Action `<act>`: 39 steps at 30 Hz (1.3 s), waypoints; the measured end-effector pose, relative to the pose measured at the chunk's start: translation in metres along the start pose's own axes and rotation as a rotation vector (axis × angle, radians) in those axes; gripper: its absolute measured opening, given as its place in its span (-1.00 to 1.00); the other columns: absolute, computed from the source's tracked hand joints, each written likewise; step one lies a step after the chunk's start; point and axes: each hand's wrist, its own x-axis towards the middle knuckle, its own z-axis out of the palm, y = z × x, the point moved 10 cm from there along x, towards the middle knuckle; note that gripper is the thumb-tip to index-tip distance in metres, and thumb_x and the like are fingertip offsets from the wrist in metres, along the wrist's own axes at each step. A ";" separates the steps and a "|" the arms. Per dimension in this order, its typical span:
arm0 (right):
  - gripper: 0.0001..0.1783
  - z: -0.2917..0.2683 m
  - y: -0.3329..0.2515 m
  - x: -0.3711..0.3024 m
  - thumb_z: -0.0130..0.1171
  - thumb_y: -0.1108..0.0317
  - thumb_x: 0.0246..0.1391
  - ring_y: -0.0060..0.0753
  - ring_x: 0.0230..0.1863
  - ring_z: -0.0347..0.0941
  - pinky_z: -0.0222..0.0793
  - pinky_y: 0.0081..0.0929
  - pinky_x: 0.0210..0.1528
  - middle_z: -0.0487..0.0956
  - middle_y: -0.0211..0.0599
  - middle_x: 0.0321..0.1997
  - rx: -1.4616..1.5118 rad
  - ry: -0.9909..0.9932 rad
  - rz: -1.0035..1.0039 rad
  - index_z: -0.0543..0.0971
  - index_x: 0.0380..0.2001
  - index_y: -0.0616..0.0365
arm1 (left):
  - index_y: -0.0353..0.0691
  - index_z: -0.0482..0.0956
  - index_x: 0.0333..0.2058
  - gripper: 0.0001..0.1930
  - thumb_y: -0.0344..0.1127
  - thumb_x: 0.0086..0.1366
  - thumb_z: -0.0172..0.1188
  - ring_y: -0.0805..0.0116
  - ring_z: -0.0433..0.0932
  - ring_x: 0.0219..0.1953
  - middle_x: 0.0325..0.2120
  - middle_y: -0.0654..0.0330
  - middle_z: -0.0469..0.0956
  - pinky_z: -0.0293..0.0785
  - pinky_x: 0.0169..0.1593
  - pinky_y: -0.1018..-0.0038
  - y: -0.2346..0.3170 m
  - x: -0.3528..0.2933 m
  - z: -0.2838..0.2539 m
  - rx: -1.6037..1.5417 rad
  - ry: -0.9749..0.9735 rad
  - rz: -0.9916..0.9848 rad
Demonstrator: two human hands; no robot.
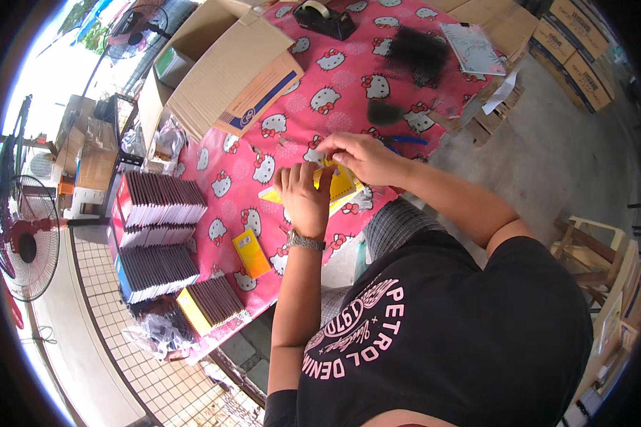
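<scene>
Over the pink table, my left hand point(303, 196), wearing a metal-band watch, has its fingers curled over a small yellow notebook point(343, 186). A row of small dark marks runs along that notebook's edge. My right hand point(365, 158) bends in at the notebook's far side, with index finger and thumb drawn together; whatever is between them is too small to make out. Pliers with blue handles point(408, 140) lie just beyond my right wrist. Nearer and to the left, another yellow notebook point(251, 253) rests flat on the cloth.
Stacks of spiral notebooks point(160, 238) line the table's left edge, beside a shorter yellow-covered row point(210, 302). An open cardboard box point(228, 75) stands at the far left. Dark wire spirals point(417, 55), a tape dispenser point(325, 20) and a white notebook point(472, 48) occupy the far side.
</scene>
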 end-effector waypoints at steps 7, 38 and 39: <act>-0.84 -0.006 0.010 -0.007 0.13 0.51 0.15 0.00 -0.16 0.58 0.48 -0.21 -0.13 0.61 -0.06 -0.29 0.019 0.103 0.088 0.59 -0.20 0.24 | -0.20 0.54 -0.39 -0.79 -0.23 0.14 0.36 0.03 0.47 -0.29 -0.41 0.11 0.54 0.32 -0.02 0.16 0.002 0.000 0.003 0.025 0.009 0.021; -0.09 -0.040 0.152 -0.028 -0.08 -0.29 0.22 0.50 0.43 -0.02 0.00 0.41 0.33 0.15 0.38 0.39 -0.742 0.088 0.992 0.15 0.38 0.21 | -0.18 0.50 -0.18 -0.88 -0.36 0.36 0.05 0.11 0.50 -0.17 -0.30 0.19 0.57 0.09 0.31 0.08 -0.001 -0.011 0.008 -0.039 -0.262 0.045; -0.06 -0.020 0.167 -0.033 -0.08 -0.33 0.19 0.57 0.45 -0.23 -0.22 0.54 0.32 -0.04 0.31 0.47 -0.697 -0.009 1.028 0.14 0.40 0.16 | -0.12 0.52 -0.16 -0.86 -0.28 0.40 0.04 0.12 0.49 -0.01 -0.22 0.21 0.56 -0.05 0.35 -0.16 -0.015 -0.018 0.016 -0.065 -0.352 -0.025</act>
